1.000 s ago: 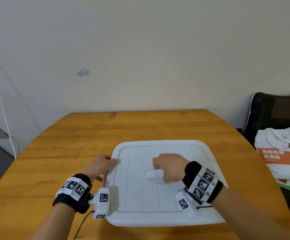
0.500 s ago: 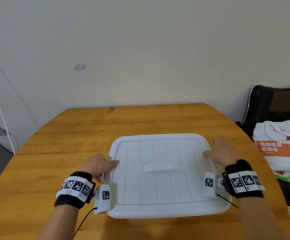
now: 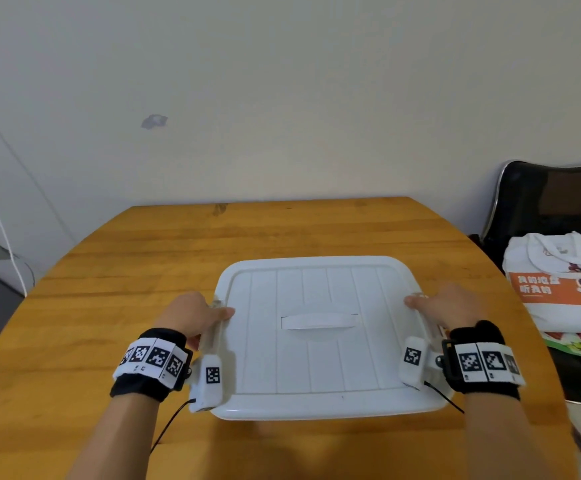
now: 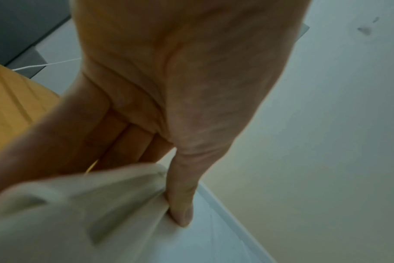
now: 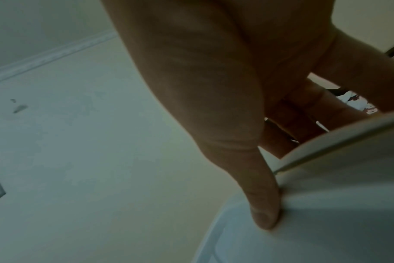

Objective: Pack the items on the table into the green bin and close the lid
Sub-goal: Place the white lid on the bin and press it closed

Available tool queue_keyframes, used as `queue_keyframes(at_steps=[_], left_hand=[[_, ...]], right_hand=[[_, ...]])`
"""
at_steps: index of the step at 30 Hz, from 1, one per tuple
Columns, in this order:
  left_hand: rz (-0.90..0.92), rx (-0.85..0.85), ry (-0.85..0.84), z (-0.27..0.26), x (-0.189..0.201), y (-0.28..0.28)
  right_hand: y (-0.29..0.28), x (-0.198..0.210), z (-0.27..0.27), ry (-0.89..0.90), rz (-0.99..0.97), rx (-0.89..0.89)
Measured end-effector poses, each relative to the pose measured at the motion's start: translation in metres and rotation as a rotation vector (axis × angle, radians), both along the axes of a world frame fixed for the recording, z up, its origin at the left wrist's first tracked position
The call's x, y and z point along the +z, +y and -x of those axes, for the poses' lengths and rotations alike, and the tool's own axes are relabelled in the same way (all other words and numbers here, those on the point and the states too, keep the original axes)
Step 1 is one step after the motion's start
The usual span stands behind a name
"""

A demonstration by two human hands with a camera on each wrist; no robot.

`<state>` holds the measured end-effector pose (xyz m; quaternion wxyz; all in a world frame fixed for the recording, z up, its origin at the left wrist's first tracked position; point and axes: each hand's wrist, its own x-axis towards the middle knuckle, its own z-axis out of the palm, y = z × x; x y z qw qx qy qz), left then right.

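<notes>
A white lid [image 3: 317,362] with a recessed handle [image 3: 319,321] lies flat on the bin and hides the bin's body and its contents. My left hand [image 3: 199,313] grips the lid's left edge: the thumb [image 4: 182,204] presses on top and the fingers curl round a white side clip [image 4: 101,195]. My right hand [image 3: 445,310] grips the right edge in the same way, its thumb [image 5: 261,204] on the lid and the fingers wrapped under the rim [image 5: 349,142]. No loose items show on the wooden table [image 3: 143,271].
The bin stands near the table's front edge. A black chair [image 3: 542,202] at the right holds a white bag with an orange panel [image 3: 556,289]. A white cable [image 3: 1,230] hangs along the wall at the left.
My right hand left the lid's middle handle and went to the right edge, where it now grips. The left hand stayed on the left edge.
</notes>
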<state>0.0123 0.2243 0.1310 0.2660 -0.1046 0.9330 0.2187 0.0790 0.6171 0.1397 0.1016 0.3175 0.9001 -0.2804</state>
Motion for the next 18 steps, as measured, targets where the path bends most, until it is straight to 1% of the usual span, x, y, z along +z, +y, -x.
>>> queue_keyframes(at_steps=[3, 9, 18], left_hand=[[0.046, -0.023, 0.031, -0.001, 0.001, 0.004], [0.04, -0.003, 0.047, -0.004, 0.0, 0.005], [0.016, 0.035, 0.057, -0.009, 0.001, 0.007]], right_hand=[[0.0, 0.0, 0.0, -0.007, -0.064, 0.025], [0.0, -0.007, 0.007, 0.011, -0.185, 0.064], [0.005, -0.016, 0.011, 0.013, -0.2, 0.077]])
